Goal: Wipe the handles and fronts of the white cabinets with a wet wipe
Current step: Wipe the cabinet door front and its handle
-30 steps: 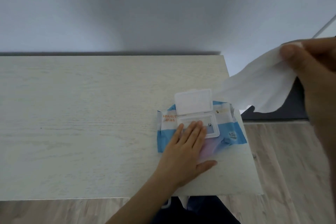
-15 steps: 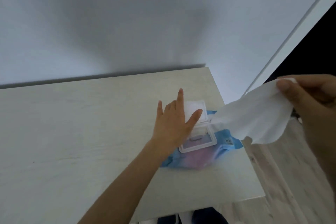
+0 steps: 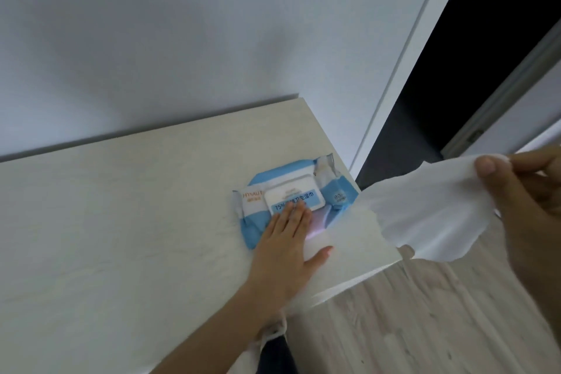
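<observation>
your left hand lies flat, fingers straight, on the blue wipes pack, with its fingertips pressing the closed white lid. the pack sits near the right corner of the pale tabletop. your right hand pinches the wet wipe, which hangs spread out past the table's right edge.

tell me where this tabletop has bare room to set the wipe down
The tabletop left of the wipes pack and left hand is bare, back to the wall. Its right corner is crowded: pack, hand, the wipe.
</observation>
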Tool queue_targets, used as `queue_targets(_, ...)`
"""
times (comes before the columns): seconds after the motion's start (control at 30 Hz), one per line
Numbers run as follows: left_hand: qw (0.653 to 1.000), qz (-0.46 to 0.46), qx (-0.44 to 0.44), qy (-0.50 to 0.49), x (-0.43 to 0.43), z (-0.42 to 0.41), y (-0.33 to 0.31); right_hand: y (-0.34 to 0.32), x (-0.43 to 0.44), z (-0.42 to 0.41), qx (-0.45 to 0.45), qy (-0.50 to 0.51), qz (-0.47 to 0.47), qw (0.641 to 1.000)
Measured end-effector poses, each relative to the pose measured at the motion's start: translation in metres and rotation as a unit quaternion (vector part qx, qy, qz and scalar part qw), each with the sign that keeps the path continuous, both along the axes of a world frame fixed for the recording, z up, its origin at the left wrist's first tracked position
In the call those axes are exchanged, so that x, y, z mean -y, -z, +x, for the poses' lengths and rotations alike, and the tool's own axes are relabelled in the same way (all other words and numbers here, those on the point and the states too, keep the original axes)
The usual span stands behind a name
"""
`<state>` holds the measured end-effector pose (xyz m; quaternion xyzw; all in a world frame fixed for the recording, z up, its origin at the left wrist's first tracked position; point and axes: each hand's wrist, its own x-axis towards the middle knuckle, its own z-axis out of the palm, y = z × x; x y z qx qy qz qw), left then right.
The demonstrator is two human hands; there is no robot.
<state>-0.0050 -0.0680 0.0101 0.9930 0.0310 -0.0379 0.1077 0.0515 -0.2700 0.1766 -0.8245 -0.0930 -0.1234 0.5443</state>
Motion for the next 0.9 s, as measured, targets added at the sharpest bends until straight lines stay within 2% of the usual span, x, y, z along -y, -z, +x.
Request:
queue_targets(0.1, 0.999, 0.015, -0.034, -0.007, 0.002, -0.002, -0.006, 0.004, 0.018, -0.027, 0.006, -0.020, 0.015, 1.000)
queue_targets(0.17, 0.998, 0.058, -0.005, -0.025, 0.008, -0.017, -0.010, 0.007, 0.034, -0.046, -0.002, -0.029, -0.002, 1.000)
queue_targets(0.37, 0.994, 0.094, 0.060, -0.005, 0.030, -0.122, 0.013, 0.040, 0.070, -0.101, -0.041, -0.049, -0.120, 0.991)
queue_targets(0.43, 0.992, 0.112, 0.058, 0.006, 0.033, -0.160, 0.023, 0.061, 0.077, -0.118, -0.071, -0.050, -0.145, 0.986)
queue_targets(0.6, 0.986, 0.159, 0.048, -0.016, 0.018, -0.217, 0.041, 0.105, 0.071, -0.147, -0.128, -0.061, -0.142, 0.980)
queue_targets(0.7, 0.980, 0.182, 0.072, -0.024, -0.005, -0.233, 0.046, 0.124, 0.052, -0.159, -0.157, -0.077, -0.149, 0.973)
queue_targets(0.8, 0.970, 0.210, 0.120, -0.024, -0.033, -0.240, 0.048, 0.141, 0.025, -0.170, -0.137, -0.063, -0.136, 0.979)
queue_targets(0.9, 0.957, 0.245, 0.157, -0.023, -0.061, -0.240, 0.048, 0.153, -0.008, -0.170, -0.058, 0.023, -0.099, 0.993)
